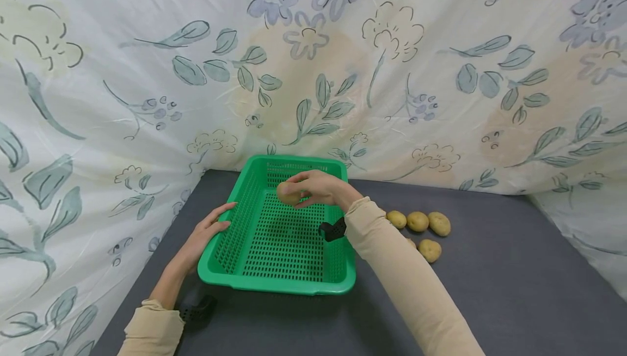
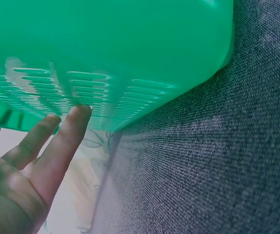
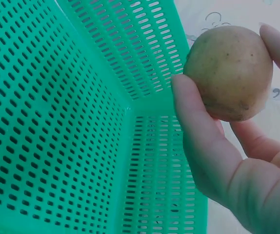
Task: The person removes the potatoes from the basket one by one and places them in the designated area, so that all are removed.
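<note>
A green plastic basket with slotted walls and floor stands on the dark table. Over its inside, my right hand pinches a potato between thumb and fingers, above the slotted floor. The potato is round and tan with small dark specks. My left hand lies at the basket's left side, its fingertips at the rim in the head view. In the left wrist view, the fairly straight fingers reach along the outer wall.
Several more potatoes lie on the table to the right of the basket, one partly hidden by the right sleeve. A flower-patterned cloth hangs behind the table and along its left side.
</note>
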Demonstrator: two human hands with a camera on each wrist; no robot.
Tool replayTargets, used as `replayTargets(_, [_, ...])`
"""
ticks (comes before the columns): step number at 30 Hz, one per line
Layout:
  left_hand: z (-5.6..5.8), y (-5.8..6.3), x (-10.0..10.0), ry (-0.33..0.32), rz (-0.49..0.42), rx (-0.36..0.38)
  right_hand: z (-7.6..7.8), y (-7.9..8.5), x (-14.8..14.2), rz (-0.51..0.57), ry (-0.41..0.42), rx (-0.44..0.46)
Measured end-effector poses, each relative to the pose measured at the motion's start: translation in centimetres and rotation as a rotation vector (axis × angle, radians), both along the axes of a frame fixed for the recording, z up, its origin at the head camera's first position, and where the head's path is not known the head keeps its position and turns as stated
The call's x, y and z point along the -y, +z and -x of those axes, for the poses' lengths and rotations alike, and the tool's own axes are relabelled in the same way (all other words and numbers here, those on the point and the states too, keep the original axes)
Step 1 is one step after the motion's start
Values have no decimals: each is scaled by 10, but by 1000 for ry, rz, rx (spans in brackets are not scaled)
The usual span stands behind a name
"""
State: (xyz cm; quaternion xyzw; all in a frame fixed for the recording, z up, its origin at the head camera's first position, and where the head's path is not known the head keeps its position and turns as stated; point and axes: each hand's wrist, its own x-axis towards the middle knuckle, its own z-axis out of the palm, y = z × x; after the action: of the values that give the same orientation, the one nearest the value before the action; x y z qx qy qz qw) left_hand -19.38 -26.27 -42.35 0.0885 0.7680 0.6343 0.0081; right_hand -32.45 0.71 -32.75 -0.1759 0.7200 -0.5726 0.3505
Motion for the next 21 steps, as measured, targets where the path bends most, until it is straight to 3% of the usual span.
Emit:
replayTargets(11, [0,0,-1,0,38,-41,2,-2,-15,63,-50,10])
replayTargets(21, [0,0,0,-3,18,-24,2,0,-36,89,-80,24])
